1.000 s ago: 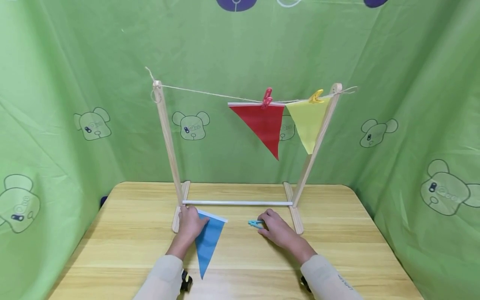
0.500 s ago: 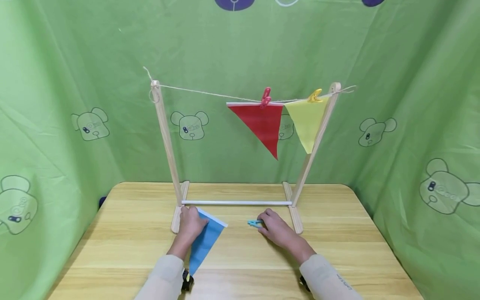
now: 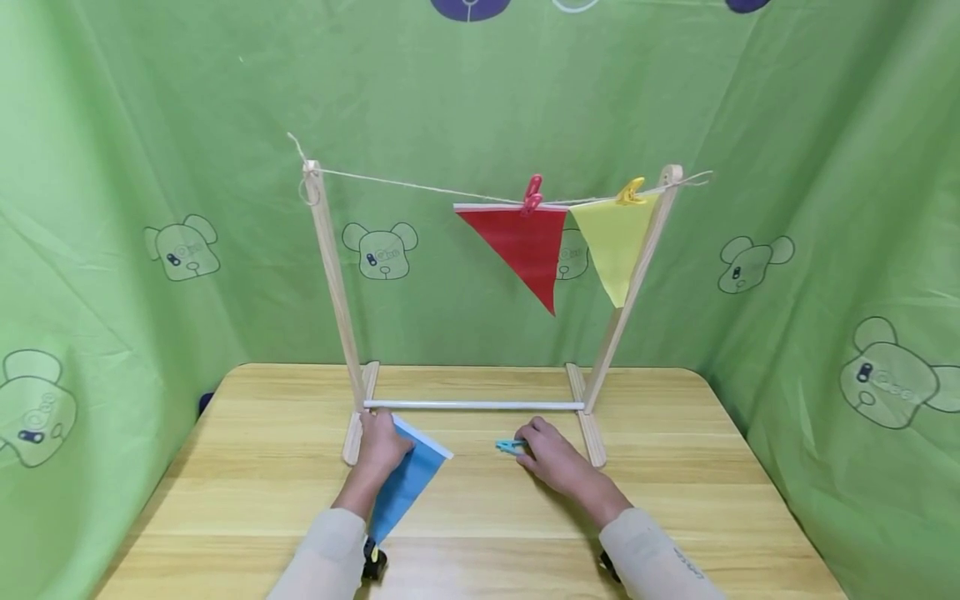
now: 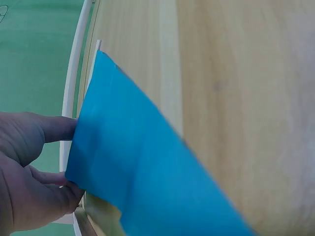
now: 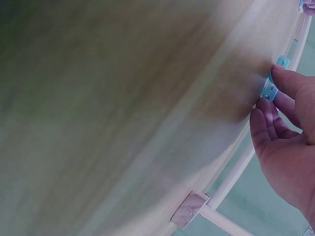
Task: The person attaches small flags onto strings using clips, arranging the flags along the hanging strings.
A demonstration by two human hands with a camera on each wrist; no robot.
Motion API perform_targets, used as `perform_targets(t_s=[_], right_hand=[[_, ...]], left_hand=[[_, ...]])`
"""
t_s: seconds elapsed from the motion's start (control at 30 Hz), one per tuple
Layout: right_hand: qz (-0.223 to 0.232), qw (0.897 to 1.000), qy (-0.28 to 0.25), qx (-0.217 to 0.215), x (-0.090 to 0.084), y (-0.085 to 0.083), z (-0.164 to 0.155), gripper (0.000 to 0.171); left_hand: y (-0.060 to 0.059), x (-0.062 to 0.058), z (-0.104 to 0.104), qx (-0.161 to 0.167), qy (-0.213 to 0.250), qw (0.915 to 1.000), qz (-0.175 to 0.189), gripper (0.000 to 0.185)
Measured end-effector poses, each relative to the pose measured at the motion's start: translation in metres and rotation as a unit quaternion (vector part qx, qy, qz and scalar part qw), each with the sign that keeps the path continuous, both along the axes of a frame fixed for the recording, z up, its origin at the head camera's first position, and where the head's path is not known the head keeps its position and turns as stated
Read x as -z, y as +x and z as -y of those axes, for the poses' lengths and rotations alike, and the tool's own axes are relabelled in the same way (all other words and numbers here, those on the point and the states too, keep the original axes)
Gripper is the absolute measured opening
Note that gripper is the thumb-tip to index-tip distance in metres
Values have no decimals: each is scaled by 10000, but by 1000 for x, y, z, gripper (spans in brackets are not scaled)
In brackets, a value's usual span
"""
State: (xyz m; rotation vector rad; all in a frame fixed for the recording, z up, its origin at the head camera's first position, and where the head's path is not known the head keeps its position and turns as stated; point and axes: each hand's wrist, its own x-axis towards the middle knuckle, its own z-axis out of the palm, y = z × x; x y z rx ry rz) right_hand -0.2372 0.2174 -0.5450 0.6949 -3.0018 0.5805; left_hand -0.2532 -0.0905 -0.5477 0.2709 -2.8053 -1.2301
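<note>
My left hand (image 3: pixel 381 448) pinches a blue triangular pennant (image 3: pixel 408 479) near its white-edged top. Its tip slants down and left toward my wrist. In the left wrist view the blue pennant (image 4: pixel 133 147) spreads past my thumb and fingers, with a crease near its lower part. To the right, my right hand (image 3: pixel 553 454) pinches a light blue clothespin (image 3: pixel 510 447) low over the table. The right wrist view shows the clothespin (image 5: pixel 269 91) between thumb and fingertips, part of it hidden by them.
Between two wooden posts (image 3: pixel 335 275) runs a string (image 3: pixel 397 181). A red pennant (image 3: pixel 528 242) hangs from it by a red clothespin (image 3: pixel 532 196), beside a yellow pennant (image 3: pixel 617 242) with a yellow clothespin (image 3: pixel 631 192). A white rod (image 3: pixel 472 405) joins the posts low down, above the wooden table (image 3: pixel 480 517).
The blue pennant's lower tip has swung left toward my left wrist, and its white edge has tilted more steeply. Both hands stay nearly where they were, still holding pennant and clothespin.
</note>
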Motion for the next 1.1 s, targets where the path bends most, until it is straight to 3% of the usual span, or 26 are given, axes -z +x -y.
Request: perform_targets(t_s=[0.2,0.4,0.6,0.73,1.0,1.1], right_hand=[[-152,9998,-8,-155,0,-1,-1,25],[-237,9994,5,-235,-1,-1,-1,25],[-222,9995,6,-211,1,-1,-2,26],[-226,9996,21,-195,1,-1,-2,26],[-246,9995,62,-196,1,-1,-1,23],[-177,9997,49,-156,-1,-1,0,23]], left_hand=[[1,0,-1,-68,118,9999,97,72],[1,0,1,33,280,9996,-37,75],[3,-1,1,0,545,9984,131,75],[3,-1,2,-28,517,9986,139,62],[3,-1,2,-78,614,9976,316,16],[2,0,2,-88,692,9971,296,29]])
